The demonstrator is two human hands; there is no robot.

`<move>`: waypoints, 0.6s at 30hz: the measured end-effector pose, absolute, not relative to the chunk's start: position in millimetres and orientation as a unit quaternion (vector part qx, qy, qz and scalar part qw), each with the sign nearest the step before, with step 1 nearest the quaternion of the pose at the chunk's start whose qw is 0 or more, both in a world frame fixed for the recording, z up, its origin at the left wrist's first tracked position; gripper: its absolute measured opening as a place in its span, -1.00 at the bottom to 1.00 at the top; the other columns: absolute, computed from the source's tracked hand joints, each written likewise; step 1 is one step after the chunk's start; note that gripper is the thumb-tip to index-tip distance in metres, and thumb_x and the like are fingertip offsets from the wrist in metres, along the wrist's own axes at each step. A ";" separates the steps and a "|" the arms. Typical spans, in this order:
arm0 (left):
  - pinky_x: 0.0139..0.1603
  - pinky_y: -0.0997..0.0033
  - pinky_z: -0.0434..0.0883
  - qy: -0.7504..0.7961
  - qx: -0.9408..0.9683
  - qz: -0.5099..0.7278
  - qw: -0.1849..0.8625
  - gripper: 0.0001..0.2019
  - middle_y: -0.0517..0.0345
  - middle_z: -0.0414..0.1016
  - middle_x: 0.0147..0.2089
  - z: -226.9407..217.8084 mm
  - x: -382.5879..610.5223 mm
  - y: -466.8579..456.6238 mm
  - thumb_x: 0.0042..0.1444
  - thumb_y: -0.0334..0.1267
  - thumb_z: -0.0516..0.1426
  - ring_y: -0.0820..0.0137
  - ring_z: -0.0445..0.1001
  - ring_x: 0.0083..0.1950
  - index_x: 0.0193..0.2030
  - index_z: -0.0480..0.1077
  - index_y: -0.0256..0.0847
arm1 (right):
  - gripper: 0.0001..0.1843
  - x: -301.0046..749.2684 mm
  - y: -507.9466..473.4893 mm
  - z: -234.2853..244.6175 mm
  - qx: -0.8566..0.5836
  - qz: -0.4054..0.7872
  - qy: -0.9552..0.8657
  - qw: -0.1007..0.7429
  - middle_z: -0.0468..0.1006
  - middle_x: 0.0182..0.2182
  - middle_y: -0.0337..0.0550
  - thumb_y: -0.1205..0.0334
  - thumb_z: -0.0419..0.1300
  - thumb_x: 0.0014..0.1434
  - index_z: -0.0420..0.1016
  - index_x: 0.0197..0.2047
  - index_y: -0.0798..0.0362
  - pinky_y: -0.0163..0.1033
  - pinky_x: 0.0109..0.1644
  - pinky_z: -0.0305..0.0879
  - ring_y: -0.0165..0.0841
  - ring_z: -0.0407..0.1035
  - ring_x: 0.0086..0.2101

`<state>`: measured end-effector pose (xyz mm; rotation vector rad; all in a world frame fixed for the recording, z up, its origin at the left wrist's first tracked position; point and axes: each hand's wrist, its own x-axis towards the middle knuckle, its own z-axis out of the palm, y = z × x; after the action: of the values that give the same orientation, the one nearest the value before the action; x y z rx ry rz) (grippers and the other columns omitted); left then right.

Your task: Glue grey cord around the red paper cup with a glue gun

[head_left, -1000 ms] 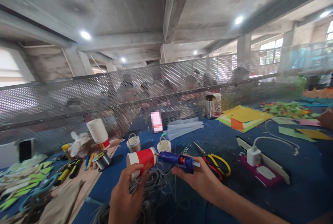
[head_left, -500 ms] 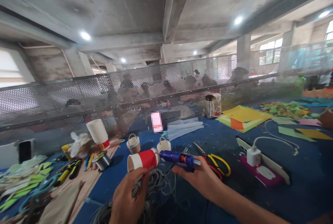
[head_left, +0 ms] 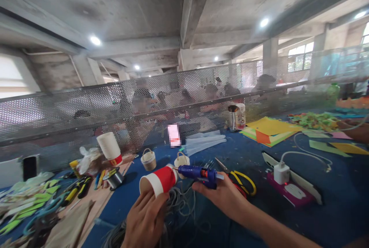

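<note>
The left hand (head_left: 147, 217) has shifted round the mouth of the cup (head_left: 165, 179), at its one o'clock, pinching the wall, fingers seemingly inside. At the cup's three, the right hand (head_left: 223, 196) clasps the gun (head_left: 196, 175). Likely light and easily dented: best held by the rim.

The blue table (head_left: 248, 152) bears scissors (head_left: 241, 174), small buckets (head_left: 149, 162), grey cord (head_left: 182, 202) and coloured paper (head_left: 272, 126).

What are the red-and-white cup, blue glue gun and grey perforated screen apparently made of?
Red-and-white tapered cup: probably paper, smooth, matte, given its thin rim.
Blue glue gun: likely hard plastic, slightly glossy, from its moulded body.
Grey perforated screen: probably metal, dull, from its regular holes.
</note>
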<state>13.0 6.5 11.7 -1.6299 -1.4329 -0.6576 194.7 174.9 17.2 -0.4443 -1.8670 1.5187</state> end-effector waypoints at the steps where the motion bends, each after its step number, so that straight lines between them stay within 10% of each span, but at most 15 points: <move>1: -0.16 0.29 0.55 -0.565 -0.660 -0.251 0.426 -0.80 0.02 0.69 -0.31 11.4 12.4 5.8 0.21 -0.50 0.08 0.24 0.67 -0.27 -0.07 0.35 -0.19 | -0.62 194.9 175.3 17.7 -0.171 0.581 -0.721 0.338 0.47 -0.48 -0.24 -0.11 0.37 0.04 0.66 -0.27 0.05 -0.30 -0.41 0.16 -0.37 0.17 -0.46; 18: -0.38 0.48 0.53 -0.671 -0.523 -0.456 0.262 -0.85 0.22 0.63 -0.32 1.0 31.0 13.1 0.19 -0.19 0.19 0.33 0.62 -0.40 -0.11 0.38 -0.08 | -0.66 180.8 171.3 19.8 -0.137 0.656 -0.641 0.374 0.43 -0.51 -0.32 0.04 0.48 -0.09 0.51 -0.36 0.06 -0.32 -0.40 0.18 -0.45 0.20 -0.50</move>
<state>31.0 13.1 1.0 -1.4156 -1.8145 -1.2343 180.8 171.3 19.8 -0.3507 -1.6401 1.6803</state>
